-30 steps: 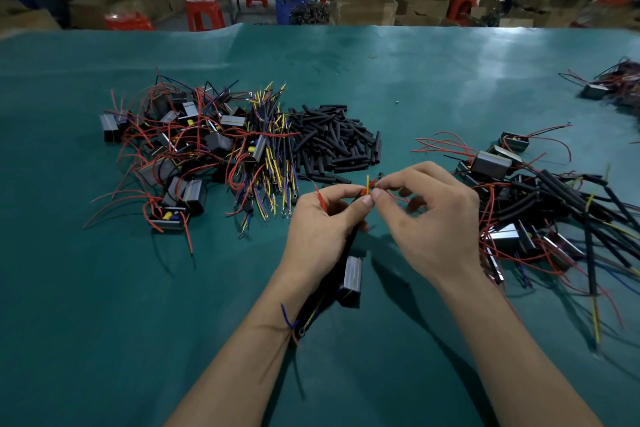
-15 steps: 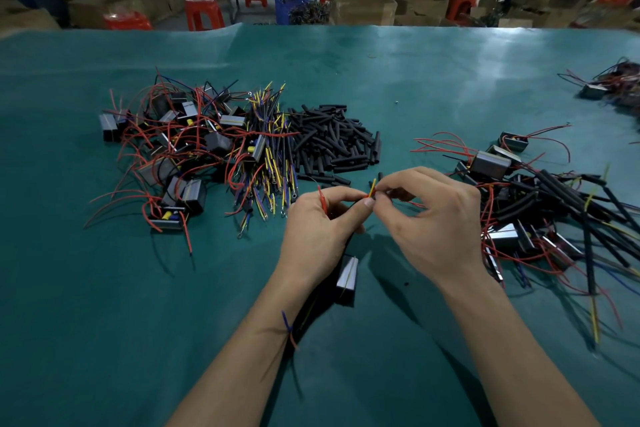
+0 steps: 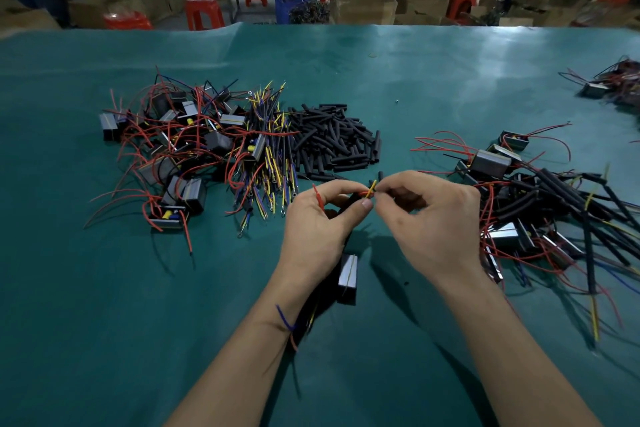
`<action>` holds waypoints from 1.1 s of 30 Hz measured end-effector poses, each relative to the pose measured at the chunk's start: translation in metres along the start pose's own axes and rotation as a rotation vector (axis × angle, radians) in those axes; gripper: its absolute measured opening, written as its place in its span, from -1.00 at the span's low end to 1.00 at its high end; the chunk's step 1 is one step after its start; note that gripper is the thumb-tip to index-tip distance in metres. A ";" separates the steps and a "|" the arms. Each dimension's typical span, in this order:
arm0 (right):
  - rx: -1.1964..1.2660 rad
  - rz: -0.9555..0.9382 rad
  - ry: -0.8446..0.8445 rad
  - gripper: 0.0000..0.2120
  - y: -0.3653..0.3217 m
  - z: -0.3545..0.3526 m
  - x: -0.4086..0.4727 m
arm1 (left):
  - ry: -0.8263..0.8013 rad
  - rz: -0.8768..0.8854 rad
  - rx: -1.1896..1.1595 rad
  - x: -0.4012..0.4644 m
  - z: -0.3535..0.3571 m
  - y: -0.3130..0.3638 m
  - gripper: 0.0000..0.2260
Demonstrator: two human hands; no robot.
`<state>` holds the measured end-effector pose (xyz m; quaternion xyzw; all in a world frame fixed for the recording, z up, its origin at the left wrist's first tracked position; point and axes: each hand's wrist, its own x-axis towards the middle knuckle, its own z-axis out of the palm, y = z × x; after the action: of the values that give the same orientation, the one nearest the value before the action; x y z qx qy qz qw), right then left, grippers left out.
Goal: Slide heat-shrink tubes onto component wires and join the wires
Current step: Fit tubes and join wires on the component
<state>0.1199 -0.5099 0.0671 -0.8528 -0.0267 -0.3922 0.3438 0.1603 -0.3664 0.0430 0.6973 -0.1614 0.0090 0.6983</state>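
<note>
broadly, our teal table cover (image 3: 415, 80) runs to cardboard boxes (image 3: 363, 7) and red stools (image 3: 202, 12); bare cloth lies near us. our left hand (image 3: 318, 229) and right hand (image 3: 429, 218) pinch the yellow wire (image 3: 371, 188) between them, the component (image 3: 348, 279) dangling below, tube pile (image 3: 336, 142) beyond.

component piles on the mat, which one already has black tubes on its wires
The pile right of the right hand: its components carry long black heat-shrink tubes along their wires. The left pile shows bare red wires, with loose tubes heaped beside it.
</note>
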 end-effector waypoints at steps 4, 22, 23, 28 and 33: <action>0.198 0.279 -0.047 -0.90 0.000 0.002 0.000 | 0.014 0.011 -0.015 0.000 0.002 0.002 -0.85; 0.746 0.784 -0.251 -0.81 -0.004 -0.007 0.007 | -0.080 0.022 -0.092 0.001 0.000 0.001 -0.79; 0.742 0.784 -0.258 -0.81 -0.003 -0.007 0.007 | -0.086 0.017 -0.098 0.001 0.000 0.001 -0.80; 0.673 0.768 -0.299 -0.87 -0.002 -0.008 0.008 | -0.103 0.009 -0.090 0.001 -0.001 0.000 -0.82; 0.653 0.805 -0.358 -0.87 0.000 -0.009 0.008 | -0.137 -0.016 -0.137 0.001 0.000 -0.003 -0.86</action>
<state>0.1197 -0.5168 0.0763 -0.6979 0.1234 -0.0498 0.7037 0.1620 -0.3672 0.0408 0.6479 -0.2035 -0.0551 0.7319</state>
